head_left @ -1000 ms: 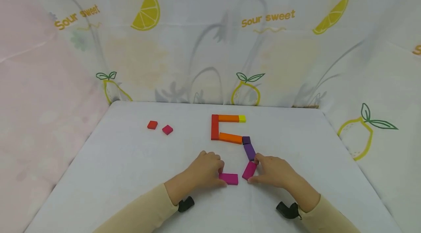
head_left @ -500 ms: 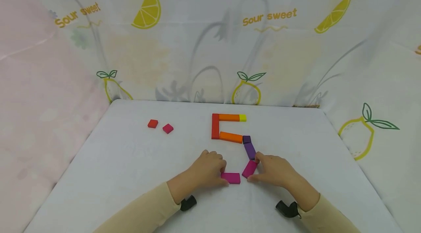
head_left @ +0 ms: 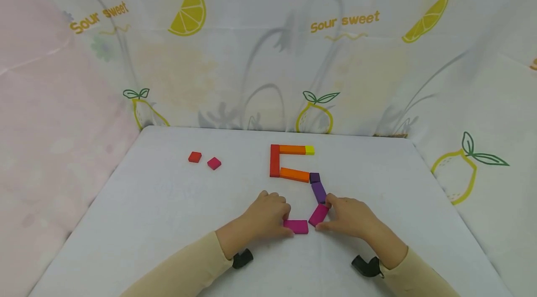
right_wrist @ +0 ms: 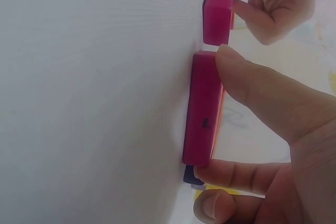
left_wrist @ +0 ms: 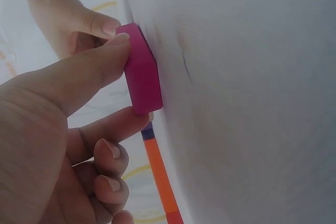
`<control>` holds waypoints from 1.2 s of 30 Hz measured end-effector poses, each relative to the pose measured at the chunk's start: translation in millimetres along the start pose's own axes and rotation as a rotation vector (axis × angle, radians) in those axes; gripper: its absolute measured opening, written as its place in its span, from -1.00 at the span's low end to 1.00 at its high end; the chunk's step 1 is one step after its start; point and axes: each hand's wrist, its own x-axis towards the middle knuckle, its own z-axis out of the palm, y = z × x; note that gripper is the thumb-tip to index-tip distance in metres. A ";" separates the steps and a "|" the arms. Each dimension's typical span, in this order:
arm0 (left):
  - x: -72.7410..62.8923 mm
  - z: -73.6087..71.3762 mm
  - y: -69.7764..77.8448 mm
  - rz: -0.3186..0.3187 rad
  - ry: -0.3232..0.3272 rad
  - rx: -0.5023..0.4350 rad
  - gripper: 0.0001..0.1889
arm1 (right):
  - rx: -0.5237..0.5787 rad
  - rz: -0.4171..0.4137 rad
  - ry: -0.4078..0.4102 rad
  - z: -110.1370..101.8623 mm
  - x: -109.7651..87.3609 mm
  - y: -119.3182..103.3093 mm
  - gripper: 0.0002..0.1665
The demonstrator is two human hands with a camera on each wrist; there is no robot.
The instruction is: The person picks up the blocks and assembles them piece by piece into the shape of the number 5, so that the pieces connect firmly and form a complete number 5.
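Note:
My left hand [head_left: 268, 215] pinches a flat magenta block [head_left: 297, 227] between thumb and forefinger near the table's front middle. Just right of it, my right hand [head_left: 350, 215] holds a second magenta block [head_left: 319, 215], tilted, by its two ends. In the right wrist view a narrow gap separates this magenta block [right_wrist: 202, 108] from the left hand's block [right_wrist: 218, 17]. A purple block [head_left: 319, 192] touches the tilted block's upper end, with a small dark purple cube [head_left: 314, 177] above it. From there an orange block [head_left: 294, 175] leads left to a red block [head_left: 274, 161].
Another orange block [head_left: 292, 149] runs right from the red block's top to a yellow cube [head_left: 309, 150]. Two loose pieces, a red one [head_left: 195, 157] and a pinkish-red one [head_left: 214, 163], lie on the white table [head_left: 159, 203] at left. A printed cloth [head_left: 239, 54] hangs behind.
My left hand has slid its magenta block a little to the right, narrowing the gap to the tilted one. The right hand stays in place on its block.

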 end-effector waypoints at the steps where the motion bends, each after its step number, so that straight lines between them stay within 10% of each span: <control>1: 0.2 0.5 -0.1 0.001 0.002 -0.004 -0.64 | 0.001 0.000 0.000 -0.1 -0.1 0.0 -0.35; 36: 2.6 1.7 4.2 -0.005 0.012 0.010 -0.65 | 0.004 -0.009 0.005 1.9 2.4 1.3 -0.36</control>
